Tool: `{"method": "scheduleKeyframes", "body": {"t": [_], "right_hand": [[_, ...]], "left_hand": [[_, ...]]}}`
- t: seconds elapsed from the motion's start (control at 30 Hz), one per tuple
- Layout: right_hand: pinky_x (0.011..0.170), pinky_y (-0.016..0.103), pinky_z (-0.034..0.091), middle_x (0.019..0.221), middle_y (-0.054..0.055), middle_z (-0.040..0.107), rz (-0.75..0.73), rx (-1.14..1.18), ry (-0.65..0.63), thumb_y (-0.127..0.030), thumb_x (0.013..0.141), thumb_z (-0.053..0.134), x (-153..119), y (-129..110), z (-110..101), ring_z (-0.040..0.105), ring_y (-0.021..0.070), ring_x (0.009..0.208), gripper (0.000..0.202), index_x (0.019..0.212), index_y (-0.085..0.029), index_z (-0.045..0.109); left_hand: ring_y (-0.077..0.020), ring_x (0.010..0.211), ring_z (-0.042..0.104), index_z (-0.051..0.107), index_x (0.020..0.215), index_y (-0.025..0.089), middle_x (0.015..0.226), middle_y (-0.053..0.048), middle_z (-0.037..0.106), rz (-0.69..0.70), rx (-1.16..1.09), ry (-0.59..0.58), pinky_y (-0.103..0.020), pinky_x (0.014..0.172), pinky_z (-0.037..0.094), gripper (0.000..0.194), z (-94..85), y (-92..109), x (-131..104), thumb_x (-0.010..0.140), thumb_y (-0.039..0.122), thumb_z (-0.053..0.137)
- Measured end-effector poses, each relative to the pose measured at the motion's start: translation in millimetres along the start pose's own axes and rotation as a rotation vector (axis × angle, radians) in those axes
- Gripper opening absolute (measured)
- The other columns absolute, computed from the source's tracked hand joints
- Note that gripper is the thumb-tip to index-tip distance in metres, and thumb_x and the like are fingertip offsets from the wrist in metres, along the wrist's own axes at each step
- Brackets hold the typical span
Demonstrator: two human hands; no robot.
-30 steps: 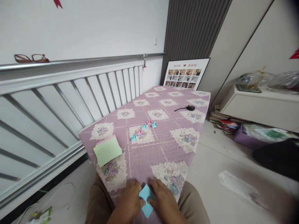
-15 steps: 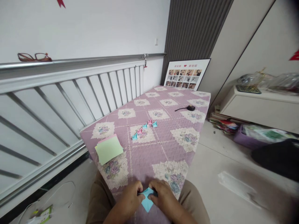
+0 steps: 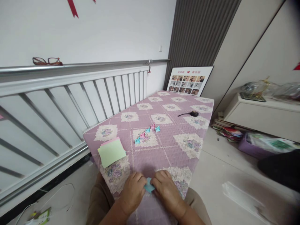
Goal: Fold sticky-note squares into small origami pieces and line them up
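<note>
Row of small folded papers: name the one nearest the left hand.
The blue folded paper at the near left end; the two pink folded papers and two other blue ones lie farther from the left hand.

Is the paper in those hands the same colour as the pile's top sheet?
No, the held paper is blue, while the top sheet is pale green.

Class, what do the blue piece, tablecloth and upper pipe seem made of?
Blue piece: probably matt paper; it looks thin and angular, without shine.
Tablecloth: fabric, matt and perhaps quilted; its surface looks puckered.
Upper pipe: likely metal, smooth and silvery; a bright highlight runs along it, though silver paint could look similar.
</note>
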State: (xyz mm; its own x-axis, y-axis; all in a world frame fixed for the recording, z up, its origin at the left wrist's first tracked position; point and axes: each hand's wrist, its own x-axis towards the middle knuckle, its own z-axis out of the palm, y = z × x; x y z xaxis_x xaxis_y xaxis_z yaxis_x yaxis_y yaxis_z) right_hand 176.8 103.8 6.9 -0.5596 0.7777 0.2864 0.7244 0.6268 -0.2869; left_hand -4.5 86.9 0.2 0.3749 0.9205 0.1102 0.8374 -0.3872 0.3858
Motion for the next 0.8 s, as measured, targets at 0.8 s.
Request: {"method": "scheduleKeyframes", "body": {"t": [0.8], "right_hand": [[0.080, 0.033, 0.034, 0.081, 0.000, 0.060, 0.210, 0.147, -0.014, -0.016, 0.077, 0.068, -47.2, 9.1, 38.8, 0.052, 0.0191, 0.084, 0.011, 0.074, -0.022, 0.060]], "left_hand": [[-0.0189, 0.092, 0.049, 0.063, 0.077, 0.022, 0.091, 0.000, 0.059, -0.310, -0.088, -0.035, -0.034, 0.084, 0.031, 0.011, 37.8, 2.3, -34.4, 0.083, 0.018, 0.055]]}}
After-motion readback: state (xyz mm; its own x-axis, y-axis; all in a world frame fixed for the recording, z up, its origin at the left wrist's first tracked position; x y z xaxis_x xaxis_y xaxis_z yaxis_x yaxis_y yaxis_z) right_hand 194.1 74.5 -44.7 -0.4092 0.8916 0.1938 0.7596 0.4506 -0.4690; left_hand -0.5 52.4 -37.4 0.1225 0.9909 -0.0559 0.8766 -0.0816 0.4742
